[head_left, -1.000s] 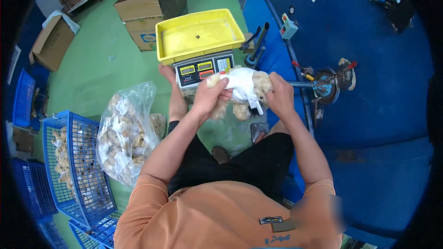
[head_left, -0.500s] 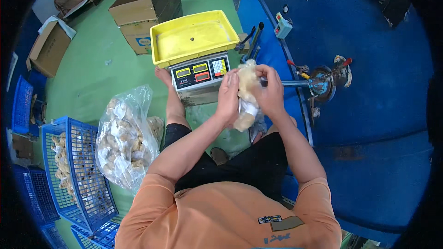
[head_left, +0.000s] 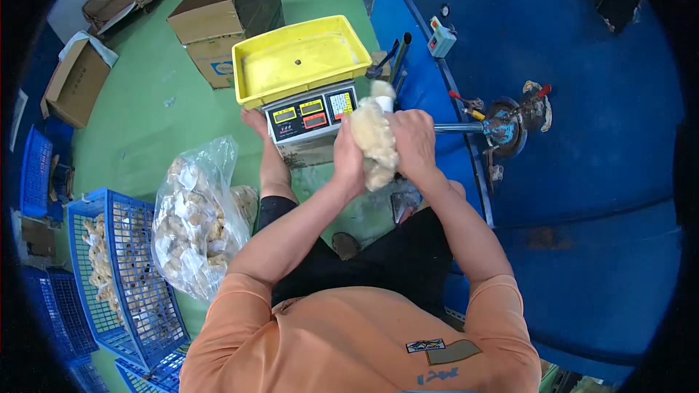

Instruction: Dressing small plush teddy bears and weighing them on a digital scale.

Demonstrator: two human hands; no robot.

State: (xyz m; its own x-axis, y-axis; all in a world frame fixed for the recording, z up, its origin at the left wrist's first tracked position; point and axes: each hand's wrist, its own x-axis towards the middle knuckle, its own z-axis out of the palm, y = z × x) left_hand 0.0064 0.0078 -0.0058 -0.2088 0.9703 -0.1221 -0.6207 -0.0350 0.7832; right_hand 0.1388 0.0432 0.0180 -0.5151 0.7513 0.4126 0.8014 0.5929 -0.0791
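Between my hands, above my knees, is a cream-coloured plush toy (head_left: 375, 135) with a white patch near its upper end. My left hand (head_left: 349, 156) is closed against its left side. On the other side my right hand (head_left: 413, 142) grips it, the fingers curled and partly hidden. Just beyond them stands a digital scale (head_left: 311, 115) carrying a shallow yellow tray (head_left: 255, 87), with a small dark spot on the tray's bottom. To my left sits a clear plastic bag (head_left: 196, 211) full of similar tan and white plush pieces.
A blue plastic crate (head_left: 109, 200) at the left holds more plush pieces. Cardboard boxes (head_left: 211, 36) stand on the green floor beyond. Along my right rises a large blue machine panel (head_left: 582, 160), with a metal bar (head_left: 459, 128) and a switch box (head_left: 441, 41).
The plush toy has been turned over in my hands; its white part moved from the lower end to the top. My right hand has shifted slightly left and down around it.
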